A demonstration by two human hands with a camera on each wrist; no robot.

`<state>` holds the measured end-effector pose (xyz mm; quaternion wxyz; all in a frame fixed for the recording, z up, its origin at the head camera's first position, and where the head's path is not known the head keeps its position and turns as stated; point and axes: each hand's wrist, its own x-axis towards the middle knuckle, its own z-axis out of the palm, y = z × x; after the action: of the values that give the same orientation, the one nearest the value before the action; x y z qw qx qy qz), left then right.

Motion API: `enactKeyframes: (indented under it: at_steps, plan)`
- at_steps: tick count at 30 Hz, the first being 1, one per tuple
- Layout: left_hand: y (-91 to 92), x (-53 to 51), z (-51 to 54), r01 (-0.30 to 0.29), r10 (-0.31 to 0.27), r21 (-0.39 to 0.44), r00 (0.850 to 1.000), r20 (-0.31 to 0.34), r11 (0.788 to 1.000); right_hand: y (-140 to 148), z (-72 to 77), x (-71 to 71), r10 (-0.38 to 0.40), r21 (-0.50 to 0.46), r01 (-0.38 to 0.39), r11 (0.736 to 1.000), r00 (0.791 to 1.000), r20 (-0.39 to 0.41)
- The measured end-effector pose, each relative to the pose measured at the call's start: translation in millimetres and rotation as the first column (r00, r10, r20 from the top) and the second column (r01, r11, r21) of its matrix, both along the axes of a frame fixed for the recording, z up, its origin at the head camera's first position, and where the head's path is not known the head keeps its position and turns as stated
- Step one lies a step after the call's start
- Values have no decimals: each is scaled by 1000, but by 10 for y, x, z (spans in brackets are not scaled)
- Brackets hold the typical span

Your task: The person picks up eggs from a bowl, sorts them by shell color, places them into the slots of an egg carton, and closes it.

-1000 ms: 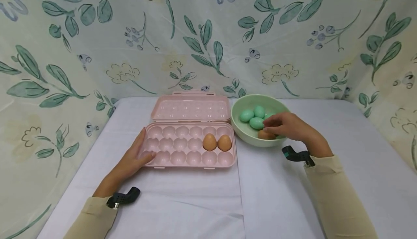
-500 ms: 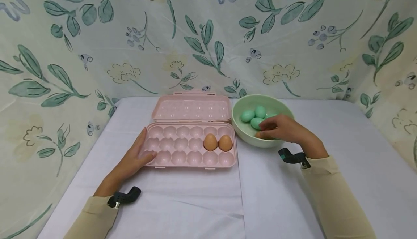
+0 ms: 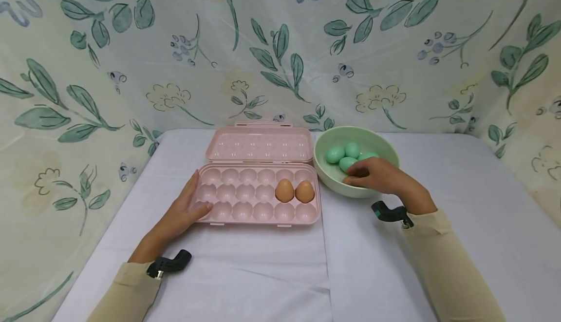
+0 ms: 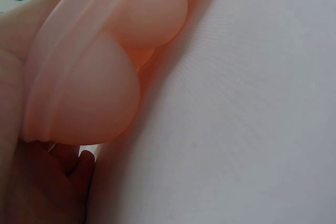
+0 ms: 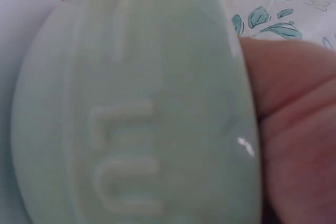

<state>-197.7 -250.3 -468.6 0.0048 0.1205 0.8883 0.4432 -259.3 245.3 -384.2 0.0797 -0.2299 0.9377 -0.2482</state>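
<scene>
We see the left hand (image 3: 175, 215) holding the left end of the pink egg box (image 3: 242, 210), part way open. Its thumb lies over the near corner, and its fingers go along the side. The box's lid (image 3: 260, 145) lies open, farther away than that hand. Between the two hands, two brown eggs (image 3: 285, 191) sit side by side in the box's middle row. The right hand (image 3: 380, 176) reaches over the near rim of the green bowl (image 3: 337, 186), fingers bent down inside. We cannot tell if it has hold of anything. Green eggs (image 3: 335, 155) lie in the bowl, just past its fingertips.
</scene>
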Motion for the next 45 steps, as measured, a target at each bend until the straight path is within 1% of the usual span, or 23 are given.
enactKeyframes:
  at_steps: [11, 18, 21, 27, 33, 40, 45]
  plan:
    - [13, 3, -11, -4, 4, -3, 1000, 7, 1000, -9, -37, -1, -23, 18, 23, 1000, 1000, 3]
    - [9, 29, 18, -13, 14, -17, 1000, 21, 1000, -42, -1, -2, 13, 15, -14, 1000, 999, 41]
    - [8, 35, 18, -18, 19, -24, 1000, 24, 1000, -44, 5, -15, 14, 15, -15, 1000, 998, 56]
    - [8, 29, -2, -29, 30, -31, 999, 28, 999, -30, -11, -29, 14, 7, -14, 1000, 999, 47]
    - [18, 4, 4, -15, 16, -29, 999, 31, 999, -10, -28, -17, -4, -20, 4, 1000, 1000, 27]
    - [18, -12, 3, -1, 2, -7, 1000, 17, 1000, 1, 0, 0, -18, -55, 19, 998, 1000, 13]
    - [15, -10, 7, -2, 2, -14, 1000, 6, 1000, 7, 30, -4, -77, -92, 79, 993, 997, 21]
